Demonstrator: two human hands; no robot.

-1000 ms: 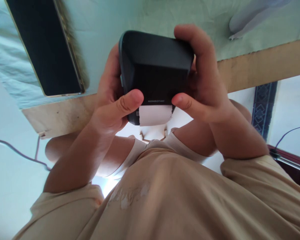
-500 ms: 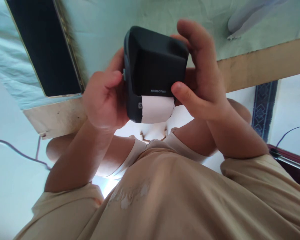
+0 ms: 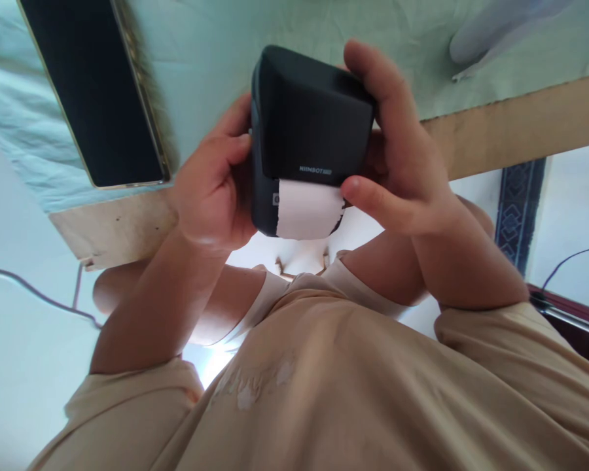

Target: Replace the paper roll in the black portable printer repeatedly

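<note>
the left hand [image 3: 216,186] is wrapping around the left side of a small black label printer [image 3: 307,131], its fingers curled closed against the casing. the right hand [image 3: 397,150] is gripping the printer's right side, with fingers reaching over the top edge and the thumb pressing just beside the strip of white paper [image 3: 307,209] that is sticking out of the slot. the printer is being held up in the air between both hands, in front of the person's chest and above the desk [image 3: 495,131] edge. a dark phone [image 3: 95,95] is lying face up on the pale green cloth [image 3: 201,46] covering the desk, well apart from the hands. the person is wearing a beige shirt [image 3: 334,392].
</note>
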